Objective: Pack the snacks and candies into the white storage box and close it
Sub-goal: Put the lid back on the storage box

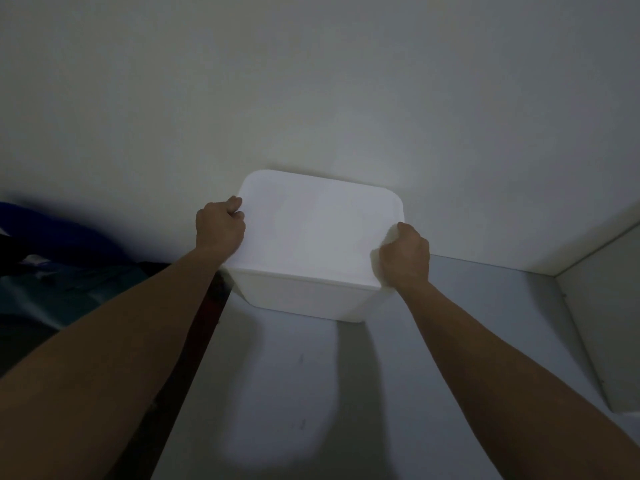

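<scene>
The white storage box (304, 296) stands on a grey surface against the wall, and its white lid (318, 226) lies flat on top. My left hand (219, 226) grips the lid's left edge with curled fingers. My right hand (403, 256) grips the lid's right front corner. The lid hides whatever is inside the box, and no snacks or candies are in view.
The grey table surface (467, 323) runs toward me below the box. A pale wall (311, 81) rises just behind it. Dark blue and teal fabric (62, 258) lies in shadow at the left. A light panel (602, 306) stands at the right.
</scene>
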The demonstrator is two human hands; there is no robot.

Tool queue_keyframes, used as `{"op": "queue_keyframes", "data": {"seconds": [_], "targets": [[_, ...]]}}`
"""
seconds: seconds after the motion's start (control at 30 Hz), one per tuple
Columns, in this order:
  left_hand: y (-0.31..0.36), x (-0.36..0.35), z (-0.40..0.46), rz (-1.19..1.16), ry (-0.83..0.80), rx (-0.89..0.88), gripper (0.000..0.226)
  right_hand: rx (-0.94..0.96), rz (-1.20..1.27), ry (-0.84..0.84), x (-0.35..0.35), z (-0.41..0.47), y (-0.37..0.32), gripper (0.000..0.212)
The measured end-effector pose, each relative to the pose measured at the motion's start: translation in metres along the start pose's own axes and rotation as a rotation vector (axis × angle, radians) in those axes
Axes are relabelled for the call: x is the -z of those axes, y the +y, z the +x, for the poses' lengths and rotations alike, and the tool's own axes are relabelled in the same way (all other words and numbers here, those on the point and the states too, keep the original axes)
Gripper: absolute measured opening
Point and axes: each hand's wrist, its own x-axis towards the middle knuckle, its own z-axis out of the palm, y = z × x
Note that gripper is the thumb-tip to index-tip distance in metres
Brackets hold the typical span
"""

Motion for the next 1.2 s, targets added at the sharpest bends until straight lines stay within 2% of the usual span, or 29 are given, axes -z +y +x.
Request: {"op": "queue_keyframes", "data": {"seconds": [0.2,0.27,0.37,0.43,0.53,0.67,0.8,0.83,0.93,1.2], "targets": [[-0.003,-0.005,-0.006,0.213,0.041,-0.187,0.036,0.131,-0.144,0.093,-0.012,-0.004,0.002,0.023],[-0.002,-0.008,-0.009,0.287,0.057,-0.209,0.035,0.192,-0.127,0.162,-0.017,-0.006,0.003,0.032],[-0.001,-0.009,-0.014,0.308,0.101,-0.275,0.024,0.281,-0.129,0.225,-0.019,-0.010,0.008,0.020],[-0.003,-0.009,-0.013,0.343,0.103,-0.292,0.028,0.312,-0.120,0.226,-0.018,-0.010,0.006,0.014],[-0.005,-0.009,-0.012,0.406,0.079,-0.303,0.038,0.306,-0.107,0.196,-0.016,-0.008,0.006,0.014],[-0.005,-0.008,-0.012,0.414,0.059,-0.300,0.034,0.373,-0.118,0.104,-0.015,-0.006,0.009,0.015],[-0.008,-0.006,-0.025,0.503,0.002,-0.341,0.055,0.364,-0.285,-0.143,-0.018,0.004,0.021,0.057],[-0.008,-0.006,-0.031,0.573,-0.047,-0.326,0.060,0.325,-0.316,-0.194,-0.013,0.004,0.020,0.056],[-0.012,-0.007,-0.051,0.684,-0.154,-0.269,0.068,0.357,-0.299,-0.176,-0.003,-0.009,0.025,0.033],[-0.012,-0.010,-0.134,0.673,-0.162,-0.365,0.088,0.397,-0.175,-0.237,0.021,-0.077,0.061,0.056]]}}
